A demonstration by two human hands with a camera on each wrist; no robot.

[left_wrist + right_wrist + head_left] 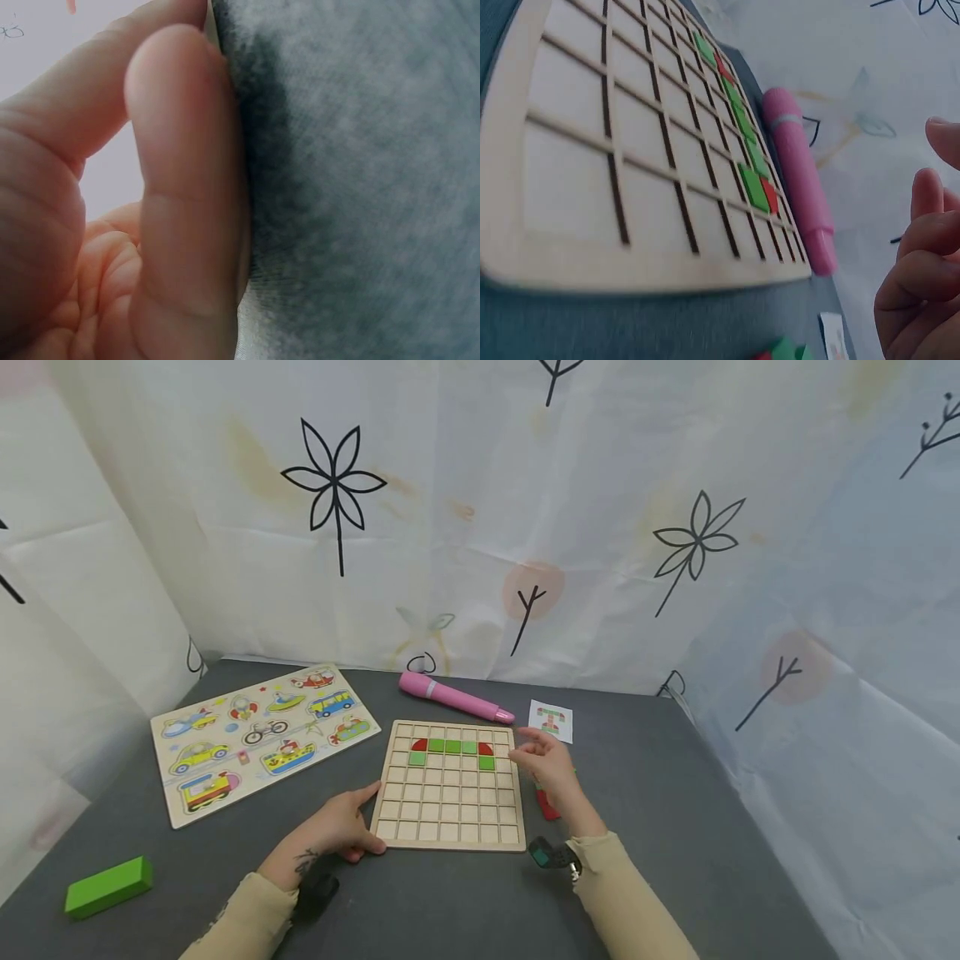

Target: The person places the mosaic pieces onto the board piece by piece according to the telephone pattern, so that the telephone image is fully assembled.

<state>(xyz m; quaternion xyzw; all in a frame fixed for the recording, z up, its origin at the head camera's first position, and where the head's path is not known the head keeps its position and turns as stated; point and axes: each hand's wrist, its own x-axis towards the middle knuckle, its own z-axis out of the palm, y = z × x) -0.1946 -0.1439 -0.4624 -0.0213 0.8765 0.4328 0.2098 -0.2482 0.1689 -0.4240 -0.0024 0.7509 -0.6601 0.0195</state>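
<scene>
A square wooden grid board (444,845) lies at the centre. Near its top, several green square pieces (452,747) and two red rounded pieces (485,749) form an arch. My left hand (341,827) rests at the board's lower left, its fingertips touching the left edge and corner. In the left wrist view its fingers (184,150) stretch out close to the dark cloth. My right hand (551,768) hovers at the board's right edge, thumb and forefinger apart, with no piece showing between them. Red and green pieces (547,806) lie partly hidden below it.
A small card (561,716) printed with a red and green pattern lies behind the right hand. Behind the board lies a pink pen-like stick (457,697). A picture puzzle board (247,760) sits to the left, with a green block (108,887) nearer the front.
</scene>
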